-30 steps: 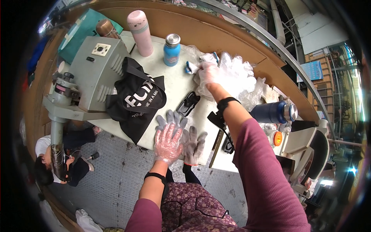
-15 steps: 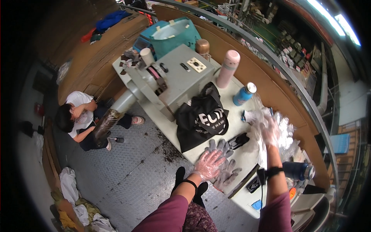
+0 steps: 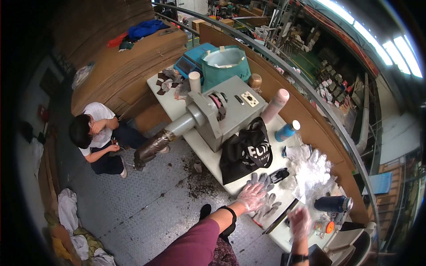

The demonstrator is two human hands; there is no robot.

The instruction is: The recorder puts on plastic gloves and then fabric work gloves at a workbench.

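Note:
My left hand [image 3: 252, 196], in a clear plastic glove, lies with fingers stretched out over grey work gloves [image 3: 269, 210] at the table's front edge. My right hand [image 3: 300, 221], also in a clear plastic glove, is above the table's near right part. Its fingers look curled, but blur hides whether they hold anything. Just beyond the work gloves lies a small black object [image 3: 279, 175]. A heap of crumpled clear plastic [image 3: 310, 175] lies farther right. Left of it rests a black cloth bag [image 3: 244, 155] with white print.
A grey machine [image 3: 230, 106] with a pipe stands on the white table [image 3: 202, 148]. Bottles in pink [image 3: 276, 105], light blue [image 3: 287, 131] and dark blue [image 3: 333, 204] line the far side, with an orange-lidded jar [image 3: 326, 227] nearer. Someone [image 3: 100, 137] crouches at left.
My right hand has come away from the clear plastic heap, back toward me. My left hand still lies over the grey gloves. The view has shifted, and the crouching person's lower hand has moved.

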